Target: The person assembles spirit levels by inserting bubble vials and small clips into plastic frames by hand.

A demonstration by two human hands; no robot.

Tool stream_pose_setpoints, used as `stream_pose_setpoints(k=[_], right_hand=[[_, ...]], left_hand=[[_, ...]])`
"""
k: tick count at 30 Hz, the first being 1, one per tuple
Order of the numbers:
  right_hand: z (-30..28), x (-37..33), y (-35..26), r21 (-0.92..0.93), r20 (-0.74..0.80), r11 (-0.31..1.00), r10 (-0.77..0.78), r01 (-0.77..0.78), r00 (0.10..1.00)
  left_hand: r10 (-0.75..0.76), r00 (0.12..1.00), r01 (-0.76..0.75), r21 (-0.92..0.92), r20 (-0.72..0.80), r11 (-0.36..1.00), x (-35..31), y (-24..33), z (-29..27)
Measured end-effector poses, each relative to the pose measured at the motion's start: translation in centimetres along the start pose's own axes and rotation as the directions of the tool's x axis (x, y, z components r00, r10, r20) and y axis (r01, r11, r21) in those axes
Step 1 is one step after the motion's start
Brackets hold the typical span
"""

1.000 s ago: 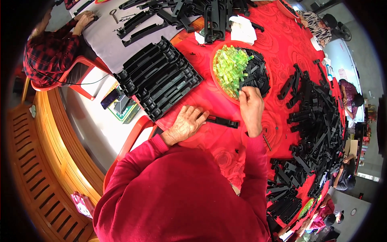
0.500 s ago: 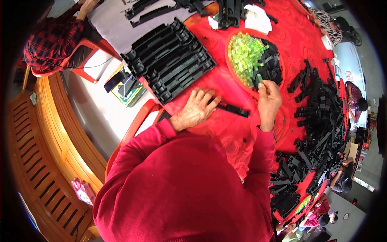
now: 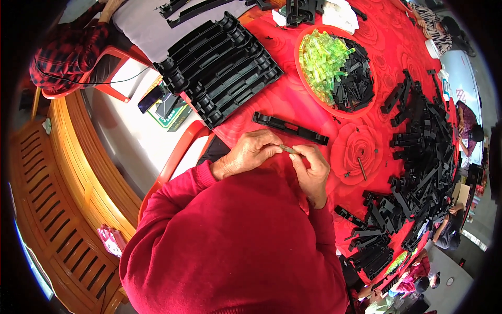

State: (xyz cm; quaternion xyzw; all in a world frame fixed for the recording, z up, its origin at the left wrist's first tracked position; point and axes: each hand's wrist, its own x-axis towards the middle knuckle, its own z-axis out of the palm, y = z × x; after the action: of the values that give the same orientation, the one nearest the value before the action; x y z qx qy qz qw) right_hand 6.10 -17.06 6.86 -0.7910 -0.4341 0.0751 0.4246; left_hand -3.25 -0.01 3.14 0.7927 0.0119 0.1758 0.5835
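Observation:
Close to my chest, both hands meet at a small greenish tube (image 3: 287, 149). My left hand (image 3: 252, 152) pinches its left end, and the fingertips of my right hand (image 3: 312, 168) close on the other end. Just beyond my fingers, a long black plastic bar (image 3: 291, 129) with slots in it lies on the red cloth. To its upper right stands a round red basin (image 3: 334, 111) that holds translucent yellow-green tubes (image 3: 320, 62) on one side and small black pieces (image 3: 357, 78) on the other.
Rows of black bars (image 3: 222, 68) lie side by side at upper left. A large heap of black bars (image 3: 421, 162) spreads along the right. A thin brown stick (image 3: 362, 168) lies near my right hand. A person in a checked sleeve (image 3: 70, 57) sits at far left.
My right hand has come from the basin toward my chest with the small tube. My left hand has let go of the black bar and met the right hand at the tube.

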Motion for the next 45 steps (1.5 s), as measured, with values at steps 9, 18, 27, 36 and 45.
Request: stream_pose_setpoints(k=[9, 18, 27, 36, 45], right_hand=[[2.0, 0.2, 1.8, 0.060, -0.418, 0.989, 0.151, -0.139, 0.896], [3.7, 1.4, 3.4, -0.267, -0.418, 0.953, 0.017, -0.141, 0.908], [3.9, 1.7, 3.7, -0.242, -0.422, 0.953, 0.064, -0.180, 0.904], [4.2, 1.7, 4.0, -0.206, -0.462, 0.963, 0.062, -0.175, 0.885], [5.1, 1.7, 4.3, -0.273, -0.473, 0.951, 0.000, -0.146, 0.881]], left_hand=[[0.199, 0.978, -0.135, 0.533, -0.064, 0.835, 0.9, 0.2, 0.1], [0.177, 0.984, -0.133, 0.705, 0.010, 0.696, 1.2, -2.8, 0.0], [0.169, 0.985, -0.139, 0.643, 0.015, 0.753, 1.5, -3.6, -0.2], [0.195, 0.978, -0.191, 0.653, 0.067, 0.733, 1.4, -3.7, -0.7], [0.186, 0.981, -0.174, 0.629, 0.047, 0.758, 1.5, -3.7, -0.7]])
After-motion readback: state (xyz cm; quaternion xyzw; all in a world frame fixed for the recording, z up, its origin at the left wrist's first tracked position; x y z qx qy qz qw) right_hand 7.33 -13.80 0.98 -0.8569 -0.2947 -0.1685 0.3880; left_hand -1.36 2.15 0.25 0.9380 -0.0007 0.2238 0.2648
